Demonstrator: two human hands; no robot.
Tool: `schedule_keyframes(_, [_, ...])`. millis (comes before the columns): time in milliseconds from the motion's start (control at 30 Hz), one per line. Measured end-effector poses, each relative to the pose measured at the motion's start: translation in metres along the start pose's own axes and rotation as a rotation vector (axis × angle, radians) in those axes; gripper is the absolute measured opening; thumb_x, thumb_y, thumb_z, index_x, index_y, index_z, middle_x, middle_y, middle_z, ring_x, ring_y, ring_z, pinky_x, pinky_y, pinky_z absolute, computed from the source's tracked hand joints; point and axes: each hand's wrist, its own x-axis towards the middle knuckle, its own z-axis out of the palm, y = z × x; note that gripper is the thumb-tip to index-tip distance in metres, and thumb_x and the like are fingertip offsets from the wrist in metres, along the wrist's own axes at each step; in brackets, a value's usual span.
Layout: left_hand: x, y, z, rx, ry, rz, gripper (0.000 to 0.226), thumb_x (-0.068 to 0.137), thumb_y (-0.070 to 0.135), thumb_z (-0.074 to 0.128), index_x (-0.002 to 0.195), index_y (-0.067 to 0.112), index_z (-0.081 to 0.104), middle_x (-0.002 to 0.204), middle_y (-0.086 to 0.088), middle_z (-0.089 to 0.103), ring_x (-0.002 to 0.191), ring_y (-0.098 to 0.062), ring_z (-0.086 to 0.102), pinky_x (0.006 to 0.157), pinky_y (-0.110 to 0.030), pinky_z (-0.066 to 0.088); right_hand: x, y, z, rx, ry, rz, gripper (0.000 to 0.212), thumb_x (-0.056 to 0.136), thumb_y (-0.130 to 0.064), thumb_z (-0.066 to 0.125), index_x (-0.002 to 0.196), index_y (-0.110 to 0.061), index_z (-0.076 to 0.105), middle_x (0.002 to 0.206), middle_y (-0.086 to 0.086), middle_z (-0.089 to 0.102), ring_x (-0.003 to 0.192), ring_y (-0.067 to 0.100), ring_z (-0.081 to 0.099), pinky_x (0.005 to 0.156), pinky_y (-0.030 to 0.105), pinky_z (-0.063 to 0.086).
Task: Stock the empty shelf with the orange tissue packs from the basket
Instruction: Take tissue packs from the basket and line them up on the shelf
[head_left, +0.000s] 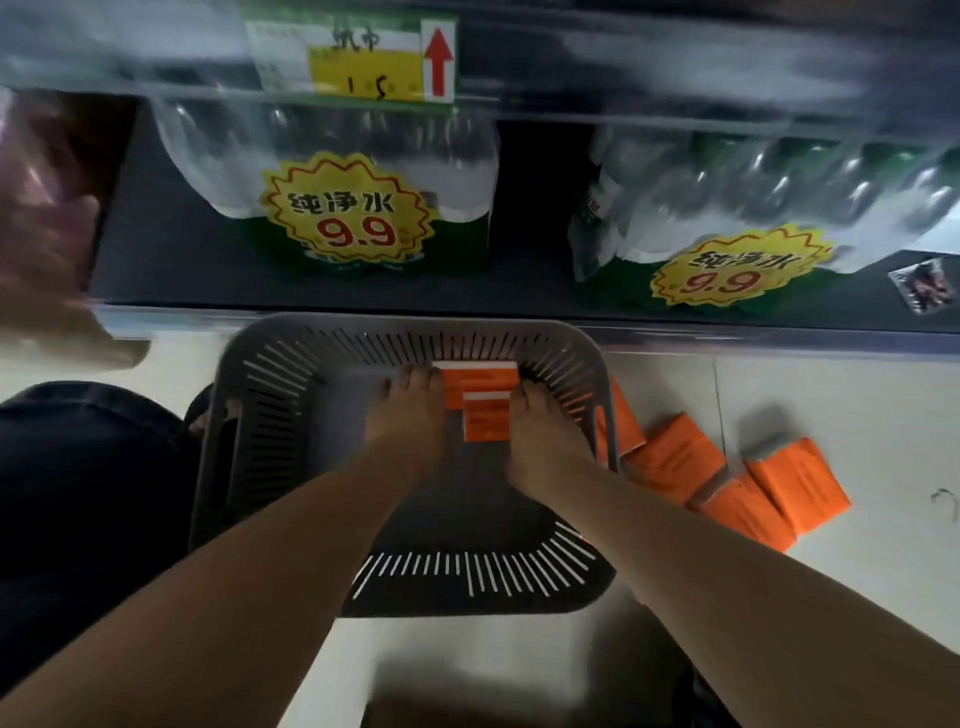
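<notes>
A grey slotted basket (270, 395) stands on the pale floor right in front of the bottom shelf. Inside it, against the far wall, lie orange tissue packs (483, 400) with white stripes. Both my hands reach down into the basket. My left hand (410, 415) presses on the left side of the packs, my right hand (545, 431) on their right side, so the packs are clamped between the two hands. Several more orange tissue packs (727, 483) lie loose on the floor to the right of the basket.
The bottom shelf (171, 260) holds shrink-wrapped water bottle packs (363, 208) with yellow 9.9 price stickers. A price tag with a red arrow (358, 57) hangs on the shelf edge above. My dark-clothed knee (78, 467) is at the left.
</notes>
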Motion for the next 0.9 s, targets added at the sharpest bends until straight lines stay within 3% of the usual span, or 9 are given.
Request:
schedule_keyframes(233, [0.032, -0.001, 0.015, -0.062, 0.012, 0.005, 0.062, 0.082, 0.011, 0.061, 0.138, 0.011, 0.036, 0.138, -0.008, 0.037, 0.131, -0.024, 0.038, 0.11, -0.038, 0.034, 0.033, 0.006, 0.004, -0.056, -0.061, 0.034, 0.077, 0.081, -0.006, 0.061, 0.147, -0.004, 0.022, 0.143, 0.015, 0.032, 0.13, 0.028, 0.038, 0.111, 0.038, 0.033])
schedule_keyframes(400, [0.039, -0.003, 0.023, -0.094, 0.085, 0.011, 0.042, 0.088, 0.013, 0.057, 0.128, 0.012, 0.045, 0.132, -0.009, 0.041, 0.121, -0.025, 0.045, 0.101, -0.037, 0.04, 0.043, 0.005, 0.008, -0.054, -0.066, 0.06, 0.063, 0.084, -0.004, 0.059, 0.14, -0.002, 0.03, 0.136, 0.018, 0.04, 0.121, 0.029, 0.047, 0.104, 0.037, 0.04])
schedule_keyframes(900, [0.036, -0.007, 0.025, -0.177, 0.019, -0.014, 0.043, 0.089, 0.014, 0.059, 0.131, 0.008, 0.048, 0.13, -0.012, 0.048, 0.121, -0.027, 0.046, 0.099, -0.038, 0.042, 0.037, 0.016, 0.016, -0.184, 0.047, -0.024, 0.054, 0.088, -0.009, 0.056, 0.137, -0.006, 0.032, 0.126, 0.015, 0.054, 0.115, 0.028, 0.055, 0.095, 0.036, 0.044])
